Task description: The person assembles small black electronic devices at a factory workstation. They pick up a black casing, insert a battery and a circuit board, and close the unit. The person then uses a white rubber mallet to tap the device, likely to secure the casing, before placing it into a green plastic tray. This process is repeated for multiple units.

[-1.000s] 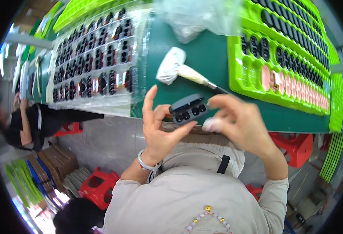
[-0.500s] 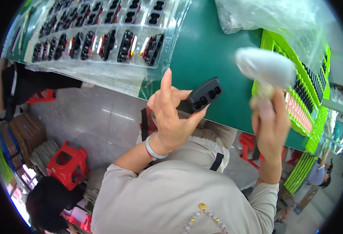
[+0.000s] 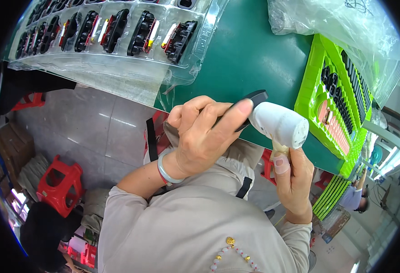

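Observation:
Close to the table's front edge, my left hand (image 3: pixel 200 136) grips a black oblong plastic housing (image 3: pixel 259 96) between thumb and fingers, tilted so its edge shows. My right hand (image 3: pixel 295 182) is closed round the short pale handle of a white mallet (image 3: pixel 282 125). The mallet's head lies right beside the housing and my left thumb. Whether the two touch I cannot tell, as the head and thumb cover part of the housing.
On the green table (image 3: pixel 241 54), a clear blister tray (image 3: pixel 113 61) of black parts with red wires lies left. At right, a bright green tray (image 3: pixel 307 91) holds black and pink pieces, partly under a clear plastic bag (image 3: pixel 332 22). A red stool (image 3: pixel 59 182) and another person (image 3: pixel 45 236) are at lower left.
The mallet has come down and left, from above the table to beside the housing. My left hand has turned the housing edge-on, and its raised index finger has folded down.

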Available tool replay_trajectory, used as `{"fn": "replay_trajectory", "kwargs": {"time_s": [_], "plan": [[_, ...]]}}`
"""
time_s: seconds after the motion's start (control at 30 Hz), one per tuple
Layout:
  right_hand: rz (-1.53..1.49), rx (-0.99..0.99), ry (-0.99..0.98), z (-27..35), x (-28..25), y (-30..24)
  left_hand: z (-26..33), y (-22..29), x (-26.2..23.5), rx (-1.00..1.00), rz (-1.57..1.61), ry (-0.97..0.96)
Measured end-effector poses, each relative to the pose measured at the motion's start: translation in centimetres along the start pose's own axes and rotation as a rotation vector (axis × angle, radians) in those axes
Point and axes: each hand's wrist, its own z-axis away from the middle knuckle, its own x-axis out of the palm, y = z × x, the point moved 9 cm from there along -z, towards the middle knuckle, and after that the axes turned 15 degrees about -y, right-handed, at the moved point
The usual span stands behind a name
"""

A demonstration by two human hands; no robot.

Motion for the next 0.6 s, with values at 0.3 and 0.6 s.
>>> {"fn": "replay_trajectory", "kwargs": {"time_s": [0.3,0.6], "plan": [[-0.069,0.112,-0.032,0.8,0.1,1.1,0.5,-0.3,0.1,-0.009,0.059,0.027],[0.081,0.08,-0.017,1.4,0.3,-0.2,0.5,-0.8,0.0,-0.064,0.13,0.005]]}}
